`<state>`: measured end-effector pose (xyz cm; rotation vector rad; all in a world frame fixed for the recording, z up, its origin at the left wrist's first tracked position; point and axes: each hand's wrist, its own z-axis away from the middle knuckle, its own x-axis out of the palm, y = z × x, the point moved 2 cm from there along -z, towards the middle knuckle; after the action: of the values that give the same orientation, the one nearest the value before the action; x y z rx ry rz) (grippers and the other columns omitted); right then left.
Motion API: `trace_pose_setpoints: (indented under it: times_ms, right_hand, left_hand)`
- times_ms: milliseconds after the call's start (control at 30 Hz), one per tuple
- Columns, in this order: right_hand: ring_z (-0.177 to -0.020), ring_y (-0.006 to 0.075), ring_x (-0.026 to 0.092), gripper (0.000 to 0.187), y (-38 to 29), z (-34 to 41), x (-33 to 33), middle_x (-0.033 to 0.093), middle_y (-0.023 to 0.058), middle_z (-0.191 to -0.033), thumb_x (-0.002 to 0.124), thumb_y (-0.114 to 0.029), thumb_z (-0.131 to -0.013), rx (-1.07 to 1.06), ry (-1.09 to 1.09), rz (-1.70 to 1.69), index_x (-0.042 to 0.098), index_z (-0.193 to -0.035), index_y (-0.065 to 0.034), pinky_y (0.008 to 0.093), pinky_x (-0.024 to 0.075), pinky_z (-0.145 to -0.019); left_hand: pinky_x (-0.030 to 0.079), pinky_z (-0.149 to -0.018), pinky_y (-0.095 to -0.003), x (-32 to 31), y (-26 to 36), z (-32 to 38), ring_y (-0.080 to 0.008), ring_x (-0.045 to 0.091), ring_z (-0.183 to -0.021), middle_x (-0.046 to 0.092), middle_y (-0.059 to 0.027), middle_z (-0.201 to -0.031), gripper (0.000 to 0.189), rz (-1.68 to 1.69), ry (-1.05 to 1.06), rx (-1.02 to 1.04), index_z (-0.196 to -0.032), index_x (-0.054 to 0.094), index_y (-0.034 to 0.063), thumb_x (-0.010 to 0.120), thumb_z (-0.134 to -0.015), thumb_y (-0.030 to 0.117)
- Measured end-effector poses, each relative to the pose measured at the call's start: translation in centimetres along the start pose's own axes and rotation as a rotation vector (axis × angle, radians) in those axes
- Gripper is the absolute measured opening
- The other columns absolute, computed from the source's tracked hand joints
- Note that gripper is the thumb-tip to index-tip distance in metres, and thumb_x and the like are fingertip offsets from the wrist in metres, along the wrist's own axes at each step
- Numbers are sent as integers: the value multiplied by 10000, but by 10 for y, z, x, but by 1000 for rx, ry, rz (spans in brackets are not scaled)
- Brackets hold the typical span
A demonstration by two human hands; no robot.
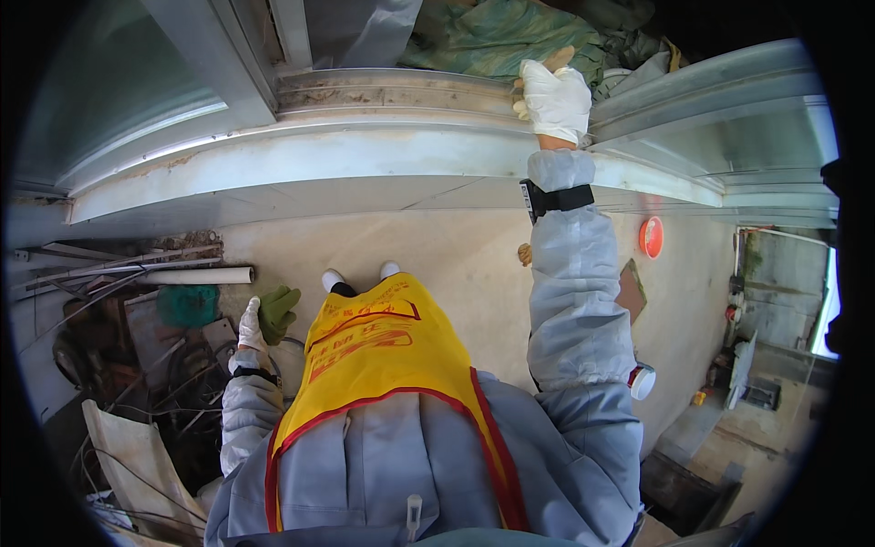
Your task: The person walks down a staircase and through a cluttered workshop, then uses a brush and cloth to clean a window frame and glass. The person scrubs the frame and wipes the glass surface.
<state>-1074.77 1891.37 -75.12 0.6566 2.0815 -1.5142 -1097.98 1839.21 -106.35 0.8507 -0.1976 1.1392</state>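
Observation:
My left hand (251, 327), in a white glove, hangs low at my left side and grips a folded green cloth (278, 313). My right arm reaches forward to the window sill. There my white-gloved right hand (557, 99) is closed around a tan object (560, 59), whose ends show past the fingers; its kind is unclear. This hand is over the right end of the dirty sliding-window track (396, 96), close to the metal sash on the right (704, 89). Crumpled green sheeting (499, 37) lies just behind the track.
On the left are a white pipe (198, 275), metal bars, a teal container (188, 305) and piled scrap. A red basin (651, 237), a brown board (630, 292) and a white-lidded tub (642, 381) stand on the floor to the right. The left window sash (137, 89) has glass.

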Motion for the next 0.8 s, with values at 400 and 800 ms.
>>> trace_pose_setpoints:
  times_ms: [400, 800]
  right_hand:
    - [-458, 215, 642, 284, -19, -5, -26, 725, 147, -766, 683, -226, -850, 185, 19, -405, 690, -839, 59, 292, 490, -386]
    - [-417, 135, 582, 253, -18, 10, -31, 726, 88, -718, 695, -242, -864, 120, 63, -322, 704, -849, 11, 269, 425, -380]
  left_hand:
    - [579, -751, -443, -33, -10, 13, -285, 705, -858, 709, -100, -1200, 578, -67, 234, 15, -1308, 648, 86, 558, -956, 536]
    - [571, -876, -493, -50, -4, 23, -301, 685, -1005, 657, -110, -1310, 613, -9, 179, 92, -1389, 576, 82, 594, -954, 513]
